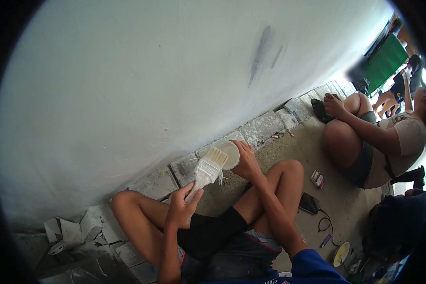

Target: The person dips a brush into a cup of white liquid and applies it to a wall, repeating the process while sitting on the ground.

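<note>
My left hand (182, 206) is closed round the handle of a paintbrush (208, 171), whose pale bristles point up and to the right. White wrapping covers the brush's ferrule area, and loose strands hang from it. A pale, round plastic cup (232, 156) is gripped at its side by my right hand (246, 162). The bristles overlap the cup's left edge in this view. Both are held over my crossed legs, in front of the pale wall (128, 94).
Grey blocks (262, 128) line the wall's foot, with broken pieces (71, 230) at lower left. Another person (378, 135) sits at right. On the ground are a phone (309, 203) with a cable, a small box (317, 179), a lighter (325, 241) and a yellowish dish (341, 254).
</note>
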{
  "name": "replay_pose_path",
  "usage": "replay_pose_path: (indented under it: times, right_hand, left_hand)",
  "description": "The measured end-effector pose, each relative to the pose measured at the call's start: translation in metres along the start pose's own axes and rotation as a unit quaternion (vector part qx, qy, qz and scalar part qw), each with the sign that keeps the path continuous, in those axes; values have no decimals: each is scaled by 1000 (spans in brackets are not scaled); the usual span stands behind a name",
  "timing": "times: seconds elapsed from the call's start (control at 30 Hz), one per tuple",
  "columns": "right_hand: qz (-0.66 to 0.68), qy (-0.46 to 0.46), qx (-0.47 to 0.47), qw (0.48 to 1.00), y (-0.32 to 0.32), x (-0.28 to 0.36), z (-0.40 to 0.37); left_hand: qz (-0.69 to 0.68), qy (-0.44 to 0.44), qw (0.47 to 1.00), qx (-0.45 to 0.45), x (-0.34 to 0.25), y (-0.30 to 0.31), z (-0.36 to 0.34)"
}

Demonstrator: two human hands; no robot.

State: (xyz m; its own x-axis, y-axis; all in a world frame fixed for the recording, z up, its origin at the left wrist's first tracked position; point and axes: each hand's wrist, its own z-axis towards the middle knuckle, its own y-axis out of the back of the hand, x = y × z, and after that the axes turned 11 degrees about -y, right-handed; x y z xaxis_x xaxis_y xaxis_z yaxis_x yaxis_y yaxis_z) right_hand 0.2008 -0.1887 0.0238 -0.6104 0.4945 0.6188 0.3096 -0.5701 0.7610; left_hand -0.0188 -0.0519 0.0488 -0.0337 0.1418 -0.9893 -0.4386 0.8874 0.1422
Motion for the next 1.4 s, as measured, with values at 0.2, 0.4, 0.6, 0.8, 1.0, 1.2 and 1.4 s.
replay_pose_path:
  times: [0.2,0.4,0.6,0.8,1.0,1.2,1.4]
  right_hand:
    - [-5,41,16,999,-3,9,3]
    - [-40,90,49,994,-4,18,1]
    - [-69,95,120,986,-11,13,-6]
    - [-61,103,87,989,-15,13,-6]
    - [19,70,83,994,-19,12,-10]
    - [111,69,91,987,-30,2,-2]
    - [167,50,58,983,-42,-8,2]
  left_hand:
    - [73,64,991,88,-15,4,11]
    - [144,-121,982,14,-2,12,11]
    - [12,-24,998,-52,-13,12,7]
    - [-5,14,998,-58,-27,14,4]
    - [23,-172,977,-127,-4,3,1]
    - [-49,-125,980,-149,-11,-11,7]
    - [44,-208,966,-145,-18,-20,28]
